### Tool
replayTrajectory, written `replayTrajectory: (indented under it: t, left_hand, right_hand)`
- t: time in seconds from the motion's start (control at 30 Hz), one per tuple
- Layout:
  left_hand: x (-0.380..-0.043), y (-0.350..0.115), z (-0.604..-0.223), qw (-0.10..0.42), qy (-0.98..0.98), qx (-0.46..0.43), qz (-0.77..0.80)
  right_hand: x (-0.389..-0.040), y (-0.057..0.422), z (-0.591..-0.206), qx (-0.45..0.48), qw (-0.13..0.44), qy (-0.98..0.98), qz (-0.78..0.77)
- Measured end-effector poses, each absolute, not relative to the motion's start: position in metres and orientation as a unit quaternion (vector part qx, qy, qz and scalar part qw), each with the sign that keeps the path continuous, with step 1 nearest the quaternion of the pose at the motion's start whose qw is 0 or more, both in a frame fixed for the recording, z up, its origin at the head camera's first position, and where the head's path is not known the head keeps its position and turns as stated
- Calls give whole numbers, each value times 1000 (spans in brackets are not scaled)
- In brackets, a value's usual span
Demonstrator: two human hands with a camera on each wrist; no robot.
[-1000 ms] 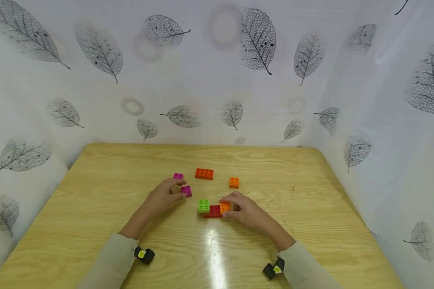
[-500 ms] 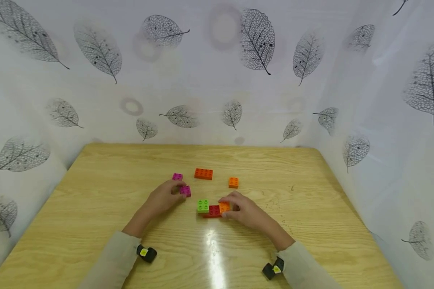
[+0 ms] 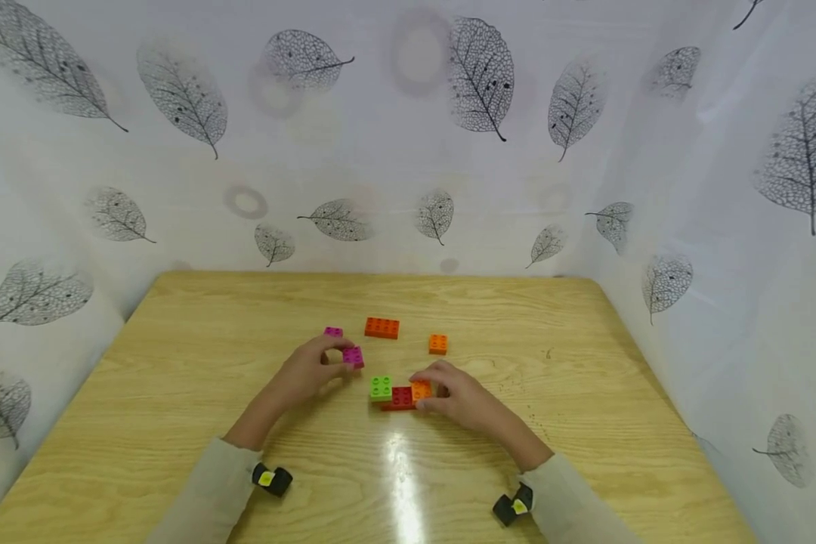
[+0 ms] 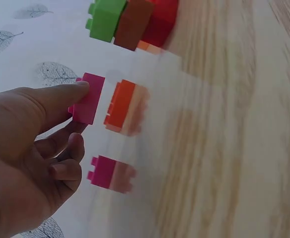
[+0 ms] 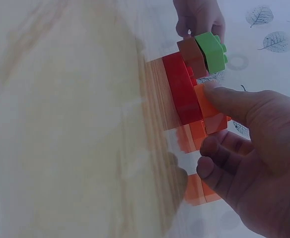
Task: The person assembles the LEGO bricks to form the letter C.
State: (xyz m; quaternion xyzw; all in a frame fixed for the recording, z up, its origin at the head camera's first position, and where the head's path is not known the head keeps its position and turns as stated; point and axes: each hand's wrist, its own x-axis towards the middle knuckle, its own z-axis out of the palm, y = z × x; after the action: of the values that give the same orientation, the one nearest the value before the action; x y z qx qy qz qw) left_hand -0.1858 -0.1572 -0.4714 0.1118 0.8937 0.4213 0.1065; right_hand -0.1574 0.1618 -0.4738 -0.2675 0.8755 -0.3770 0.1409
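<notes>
Wood-grain table (image 3: 245,302), toy bricks (image 3: 382,328) lying on it

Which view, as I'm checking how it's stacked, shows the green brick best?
The right wrist view: the green brick appears uncropped, side-on, against a brownish brick. The left wrist view crops it above; the head view shows mainly its studded top.

Tabletop (image 3: 245,302): yellowish wood grain, glossy; far corners rounded, near edge cut off by the frame. Pale drape (image 3: 381,166) stands behind the far edge and flanks the left and right edges, soft creases on the right side. Printed on it: grey-black skeleton leaves (image 3: 483,75), stems at varied angles, plus faint ring motifs (image 3: 230,202). Small dark specks (image 3: 533,415) on the wood toward the right edge. White glare streak (image 3: 403,483) runs from mid-surface toward the near edge.
</notes>
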Motion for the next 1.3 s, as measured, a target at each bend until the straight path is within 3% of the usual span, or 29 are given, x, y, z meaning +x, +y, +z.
replayTrajectory:
  t: [0.63, 1.3]
  left_hand:
    - [-162, -136, -439, 99, 868, 206, 441]
    - [-154, -126, -438, 121, 866, 222, 432]
  right_hand:
    - [-158, 162, -474, -266, 147, 876, -375]
    - [-159, 161, -473, -253, 156, 881, -368]
